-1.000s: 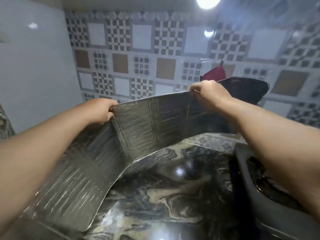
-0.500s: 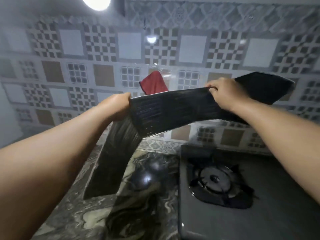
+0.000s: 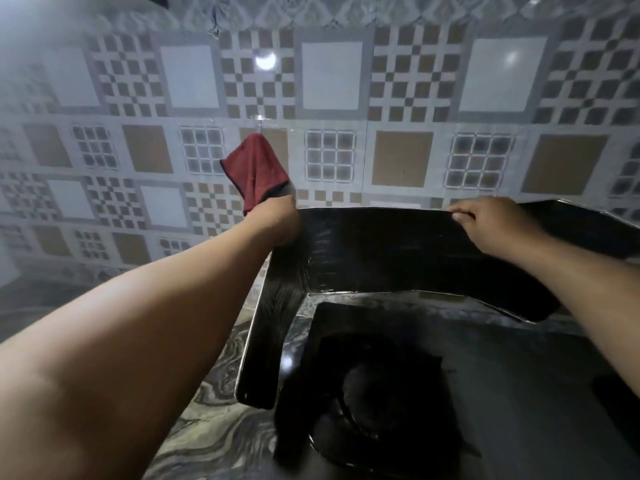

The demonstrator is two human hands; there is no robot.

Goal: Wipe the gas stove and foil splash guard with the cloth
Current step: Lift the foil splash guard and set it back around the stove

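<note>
Head view shows the left hand (image 3: pixel 278 220) and right hand (image 3: pixel 485 221) pinching the top edge of the splash guard (image 3: pixel 374 251), upright behind the stove (image 3: pixel 450 393); it looks light, thin and easily creased.

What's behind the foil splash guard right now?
Behind the foil splash guard, the patterned tile wall and a red cloth show above its top edge. The guard's panels hide the lower wall and whatever countertop lies behind them.
</note>
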